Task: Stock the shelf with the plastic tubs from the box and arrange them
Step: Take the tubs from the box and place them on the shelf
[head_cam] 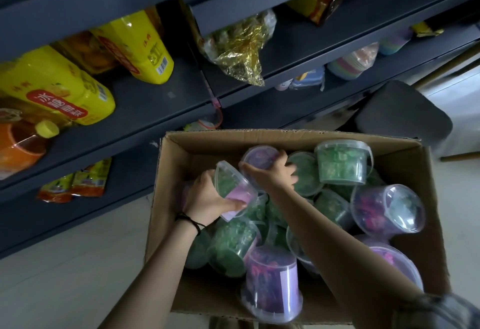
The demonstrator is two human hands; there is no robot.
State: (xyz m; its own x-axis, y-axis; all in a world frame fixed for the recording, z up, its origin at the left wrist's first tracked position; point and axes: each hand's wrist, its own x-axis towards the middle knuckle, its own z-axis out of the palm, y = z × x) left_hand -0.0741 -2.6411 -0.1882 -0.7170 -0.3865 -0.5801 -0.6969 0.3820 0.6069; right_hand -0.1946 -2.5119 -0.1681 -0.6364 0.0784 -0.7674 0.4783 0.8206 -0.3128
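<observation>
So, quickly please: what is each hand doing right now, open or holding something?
Left hand: holding a tilted green tub.
Right hand: gripping the top of a purple tub inside the box.

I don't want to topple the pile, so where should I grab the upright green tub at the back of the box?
Likely around the lid rim of the upright green tub, from straight above: it stands lid-up on top of the others, its rim exposed, its base crowded by neighbouring tubs.
</observation>
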